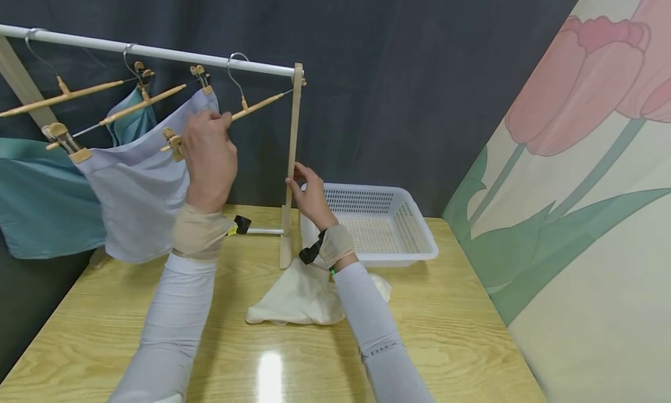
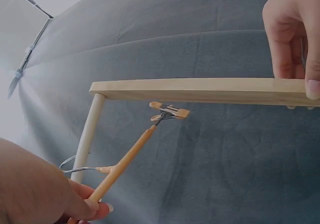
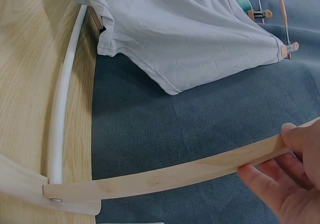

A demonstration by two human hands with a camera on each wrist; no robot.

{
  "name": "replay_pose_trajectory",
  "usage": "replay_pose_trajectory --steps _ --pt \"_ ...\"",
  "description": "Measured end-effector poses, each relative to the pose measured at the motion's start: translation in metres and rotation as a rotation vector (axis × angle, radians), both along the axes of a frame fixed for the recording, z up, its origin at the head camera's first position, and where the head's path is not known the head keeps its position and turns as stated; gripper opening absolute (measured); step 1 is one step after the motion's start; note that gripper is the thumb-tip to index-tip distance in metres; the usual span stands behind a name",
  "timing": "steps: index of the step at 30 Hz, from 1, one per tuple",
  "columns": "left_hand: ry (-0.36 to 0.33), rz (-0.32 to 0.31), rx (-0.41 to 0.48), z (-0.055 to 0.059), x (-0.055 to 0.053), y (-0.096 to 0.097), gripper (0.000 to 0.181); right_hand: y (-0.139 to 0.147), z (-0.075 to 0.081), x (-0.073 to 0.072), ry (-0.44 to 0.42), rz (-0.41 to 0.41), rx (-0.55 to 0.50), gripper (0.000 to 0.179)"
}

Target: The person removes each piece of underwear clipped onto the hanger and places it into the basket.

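My left hand [image 1: 211, 155] grips the wooden bar of a clip hanger [image 1: 257, 108] near its middle, and the hanger's metal hook hangs on the white rod [image 1: 183, 56]. No cloth is on this hanger; its far clip [image 2: 170, 113] shows in the left wrist view. Lower down, my right hand [image 1: 313, 199] holds the rack's wooden upright post [image 1: 295, 117] between thumb and fingers. Left of my left hand, a pale lavender-white garment [image 1: 138, 187] hangs by its waistband from two clips of another hanger [image 1: 144, 103].
A teal garment [image 1: 47, 202] hangs further left from a third hanger [image 1: 63, 94]. Behind my right arm, a crumpled cream cloth [image 1: 299, 298] lies on the wooden table [image 1: 445, 333]. A white perforated basket [image 1: 427, 248] stands right of the post. A dark curtain [image 1: 409, 100] hangs behind.
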State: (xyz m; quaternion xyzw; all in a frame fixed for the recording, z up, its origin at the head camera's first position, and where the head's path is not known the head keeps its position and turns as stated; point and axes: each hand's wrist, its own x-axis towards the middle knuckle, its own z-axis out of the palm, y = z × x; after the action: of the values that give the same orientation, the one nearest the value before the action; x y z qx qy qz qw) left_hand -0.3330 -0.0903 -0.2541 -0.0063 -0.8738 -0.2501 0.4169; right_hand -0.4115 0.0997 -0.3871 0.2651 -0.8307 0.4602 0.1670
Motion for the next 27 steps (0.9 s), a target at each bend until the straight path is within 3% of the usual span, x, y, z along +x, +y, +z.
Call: replay_pose_trajectory --steps 6,17,27 --pt "-0.017 -0.015 -0.005 -0.006 -0.005 0.000 0.037 -0.001 -0.001 0.000 0.020 0.022 -0.029 0.037" --pt "-0.006 -0.037 0.014 -0.012 -0.005 -0.004 0.035 -0.003 -0.003 -0.002 -0.006 0.022 -0.027 0.043" --pt "-0.032 -0.070 0.021 -0.011 -0.003 -0.005 0.036 -0.002 -0.001 -0.002 -0.012 -0.022 -0.030 0.043"
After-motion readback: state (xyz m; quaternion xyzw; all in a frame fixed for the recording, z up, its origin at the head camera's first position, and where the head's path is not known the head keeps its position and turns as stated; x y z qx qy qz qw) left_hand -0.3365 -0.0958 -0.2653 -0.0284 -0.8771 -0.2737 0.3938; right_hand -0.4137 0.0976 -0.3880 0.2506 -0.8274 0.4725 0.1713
